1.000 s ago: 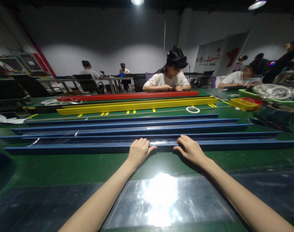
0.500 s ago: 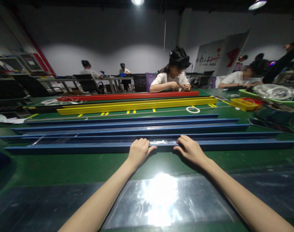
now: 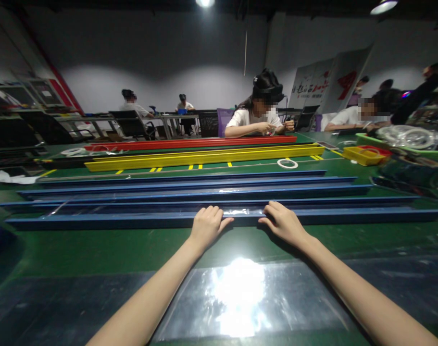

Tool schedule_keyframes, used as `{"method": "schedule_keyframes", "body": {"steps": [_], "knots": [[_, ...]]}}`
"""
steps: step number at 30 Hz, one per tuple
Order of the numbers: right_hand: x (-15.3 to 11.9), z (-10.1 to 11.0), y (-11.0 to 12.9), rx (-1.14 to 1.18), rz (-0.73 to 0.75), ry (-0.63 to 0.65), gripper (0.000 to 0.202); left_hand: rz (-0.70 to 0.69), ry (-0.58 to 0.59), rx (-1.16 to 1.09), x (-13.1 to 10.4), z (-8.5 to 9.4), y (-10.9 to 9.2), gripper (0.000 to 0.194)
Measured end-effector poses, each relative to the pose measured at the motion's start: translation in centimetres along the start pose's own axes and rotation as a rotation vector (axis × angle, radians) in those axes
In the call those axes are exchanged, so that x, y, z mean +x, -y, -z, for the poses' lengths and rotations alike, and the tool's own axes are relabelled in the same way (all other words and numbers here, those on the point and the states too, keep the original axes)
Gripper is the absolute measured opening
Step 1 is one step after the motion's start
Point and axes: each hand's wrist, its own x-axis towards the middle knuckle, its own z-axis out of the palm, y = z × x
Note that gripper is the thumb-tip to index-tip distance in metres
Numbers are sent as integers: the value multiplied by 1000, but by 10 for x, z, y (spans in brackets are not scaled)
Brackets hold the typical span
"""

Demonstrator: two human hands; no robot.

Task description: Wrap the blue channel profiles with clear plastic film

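A long blue channel (image 3: pixel 114 221) lies across the green table (image 3: pixel 96 252), nearest to me. My left hand (image 3: pixel 207 225) grips its near wall, fingers over the top edge and thumb on the near side. To the right, my right hand (image 3: pixel 281 222) holds the same wall in a similar way. Clear film shines inside the channel between the hands. Behind it lie more blue channels (image 3: pixel 276 191), roughly parallel. A clear sheet (image 3: pixel 186 302) lies flat under my forearms and reflects the lamp.
Farther back are a yellow channel (image 3: pixel 204 157), a red channel (image 3: pixel 190 143) and a white ring (image 3: pixel 287 164). At right stand a yellow tray (image 3: pixel 365 156) and a green basket (image 3: pixel 435 153). A person (image 3: pixel 258 113) sits across the table.
My hands and the blue channels have not visibly moved. The person across the table has shifted their hands a little to the right.
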Motion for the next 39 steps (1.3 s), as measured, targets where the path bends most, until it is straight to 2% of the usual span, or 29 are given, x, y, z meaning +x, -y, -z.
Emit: {"method": "schedule_keyframes", "body": {"steps": [10, 16, 39], "knots": [[0, 2, 1, 9, -6, 6, 19, 19, 60, -59, 1, 1, 0, 37], [0, 2, 2, 14, -10, 10, 17, 30, 57, -133, 1, 3, 0, 34], [0, 2, 1, 22, -3, 0, 17, 51, 71, -141, 2, 2, 0, 34]]}}
